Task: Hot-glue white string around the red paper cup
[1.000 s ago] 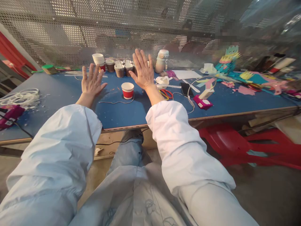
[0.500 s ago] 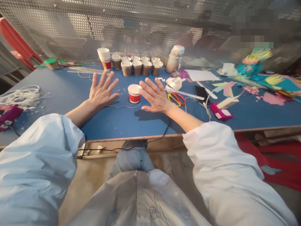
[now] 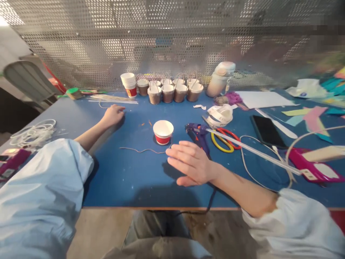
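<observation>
My left hand (image 3: 114, 115) rests low over the table on the left, near the thin sticks, with loosely bent fingers and nothing visible in it. Held above the table, my right hand (image 3: 191, 163) has its fingers stretched out and is empty. Just beyond its fingertips stands a small red and white paper cup (image 3: 163, 133), upright, its opening facing up. A thin string (image 3: 142, 149) lies in front of the cup, one end partly hidden by my right hand. Behind that hand lies a dark blue glue gun (image 3: 198, 133) with a long clear glue stick (image 3: 242, 145).
Along the back stand several brown-wrapped cups (image 3: 167, 94), a stack of paper cups (image 3: 129, 86) and a bottle (image 3: 219, 81). Scissors (image 3: 223, 141), a white ribbon roll (image 3: 221, 115), a phone (image 3: 268, 131) and a magenta power strip (image 3: 312, 165) lie right. White cord (image 3: 35, 133) coils left.
Both hands were raised and spread on either side of the cup. My left hand has lowered toward the table; my right has come nearer to me. The view has shifted closer to the table.
</observation>
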The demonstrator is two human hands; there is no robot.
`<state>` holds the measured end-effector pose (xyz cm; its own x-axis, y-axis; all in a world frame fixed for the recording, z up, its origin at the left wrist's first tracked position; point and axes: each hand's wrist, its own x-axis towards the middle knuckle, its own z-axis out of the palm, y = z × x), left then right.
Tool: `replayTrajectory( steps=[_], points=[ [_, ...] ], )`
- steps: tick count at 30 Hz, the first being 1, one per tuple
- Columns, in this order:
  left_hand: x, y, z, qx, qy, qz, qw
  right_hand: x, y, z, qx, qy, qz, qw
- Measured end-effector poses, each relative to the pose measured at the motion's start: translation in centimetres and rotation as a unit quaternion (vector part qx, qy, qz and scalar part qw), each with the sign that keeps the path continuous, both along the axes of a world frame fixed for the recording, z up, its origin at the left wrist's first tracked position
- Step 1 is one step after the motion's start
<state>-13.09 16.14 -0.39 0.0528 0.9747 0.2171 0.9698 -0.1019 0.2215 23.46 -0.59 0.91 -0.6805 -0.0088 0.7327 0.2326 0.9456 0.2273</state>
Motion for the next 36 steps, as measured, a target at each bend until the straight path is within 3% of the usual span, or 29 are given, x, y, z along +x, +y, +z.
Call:
replayTrajectory(
  steps=[7,15,18,21,25,32,36],
  points=[
    [1.3,1.2,-1.5,-0.002,0.048,0.0,0.999,0.1,-0.3,0.4,-0.074,-0.003,0.026,0.997],
    [0.6,-0.1,-1.4,0.056,-0.087,-0.007,0.995,-0.1,-0.4,0.5,-0.091,-0.008,0.027,0.995],
    [0.4,-0.4,-1.5,0.048,-0.108,0.0,0.993,-0.2,-0.5,0.6,-0.091,-0.01,0.031,0.995],
    [0.0,-0.3,-1.3,0.014,-0.11,-0.046,0.993,-0.2,-0.6,0.7,-0.095,-0.012,0.037,0.995],
    [-0.3,-0.3,-1.1,0.008,-0.068,-0.118,0.991,-0.1,-0.6,0.7,-0.093,-0.012,0.035,0.995],
    [1.7,-1.4,-1.4,0.045,0.049,-0.049,0.997,-0.3,-0.5,0.6,-0.091,-0.006,0.039,0.995],
    [0.9,-4.3,0.9,0.018,0.093,-0.018,0.995,0.1,-0.3,0.9,-0.098,-0.006,0.021,0.995]
  ],
)
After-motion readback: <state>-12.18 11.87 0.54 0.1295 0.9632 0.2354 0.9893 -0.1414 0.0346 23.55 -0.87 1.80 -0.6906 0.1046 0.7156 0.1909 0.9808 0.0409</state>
